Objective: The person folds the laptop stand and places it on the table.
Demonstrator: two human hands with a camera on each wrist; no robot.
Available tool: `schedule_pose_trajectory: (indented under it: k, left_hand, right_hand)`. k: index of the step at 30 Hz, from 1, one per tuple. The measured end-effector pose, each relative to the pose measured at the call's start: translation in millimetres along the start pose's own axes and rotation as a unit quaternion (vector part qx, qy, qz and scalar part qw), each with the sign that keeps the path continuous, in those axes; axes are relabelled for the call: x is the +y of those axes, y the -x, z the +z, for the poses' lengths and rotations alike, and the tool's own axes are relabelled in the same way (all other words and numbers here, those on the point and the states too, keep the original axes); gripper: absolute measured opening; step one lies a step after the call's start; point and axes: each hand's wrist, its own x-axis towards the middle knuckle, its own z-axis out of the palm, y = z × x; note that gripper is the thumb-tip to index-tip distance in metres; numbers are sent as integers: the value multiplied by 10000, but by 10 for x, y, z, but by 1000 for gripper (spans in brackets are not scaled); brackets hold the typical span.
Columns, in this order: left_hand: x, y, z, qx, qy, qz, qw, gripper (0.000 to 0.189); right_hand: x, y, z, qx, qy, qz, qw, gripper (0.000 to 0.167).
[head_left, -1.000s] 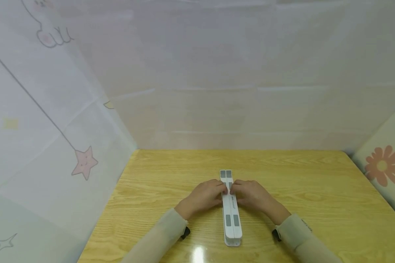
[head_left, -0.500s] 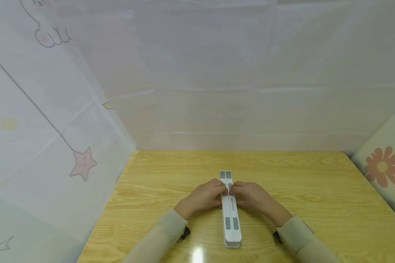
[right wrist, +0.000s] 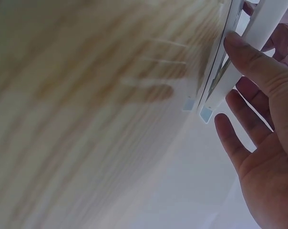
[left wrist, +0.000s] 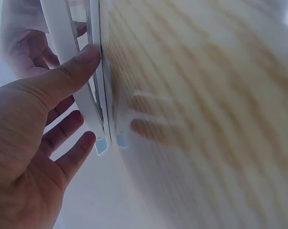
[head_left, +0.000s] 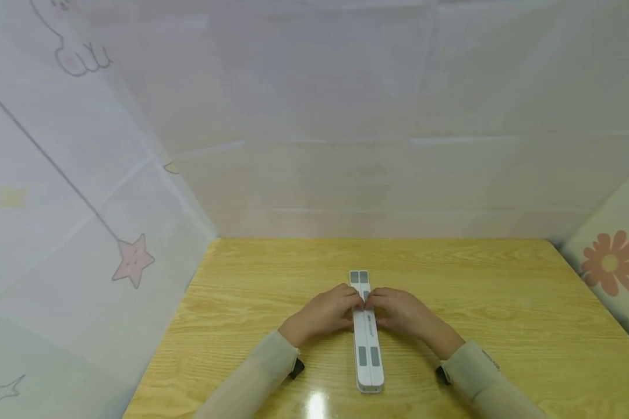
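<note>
A folded white laptop stand (head_left: 366, 334) with grey pads lies lengthwise on the wooden table, its two long bars side by side. My left hand (head_left: 326, 311) holds it from the left and my right hand (head_left: 402, 312) from the right, fingertips meeting over the top near the middle seam. In the left wrist view the left thumb (left wrist: 70, 74) lies along the stand's lower side by a narrow slot, other fingers further up. The right wrist view mirrors this: the right thumb (right wrist: 251, 55) touches the stand's lower edge, with two fingers spread apart from it.
The glossy wooden table (head_left: 251, 267) extends on both sides of the stand. A pale sheet (head_left: 314, 145) hangs behind it, with printed side sheets at left and right.
The stand's upper bars have come down at the near end, narrowing the gap above its base. Both hands keep nearly the same place.
</note>
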Motion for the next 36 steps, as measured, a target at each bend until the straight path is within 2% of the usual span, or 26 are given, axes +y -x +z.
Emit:
schedule_pose_trajectory:
  k: [15,22,25,29,36]
  left_hand:
    - [-45,7,59,8,28,-22,10000,43]
    - [-31,29,20,-67,14,-92,9999,42]
    - [-8,41,8,-40,-73,-77,9999,39]
    - [31,68,-9,-69,-268,-59,9996,26]
    - [131,115,-21,-339,-608,-191,9974,21]
  right_hand:
    - [3,1,-7,-120,-227,4,9997,29]
    - [10,8,-29,-299,-360,-10,9989,25]
    - [2,16,-35,-323,-308,-56,9990,25]
    - [-25,36,-55,-416,-256,-111,9987,26]
    - [-80,67,-93,-614,-347,76,9975,22]
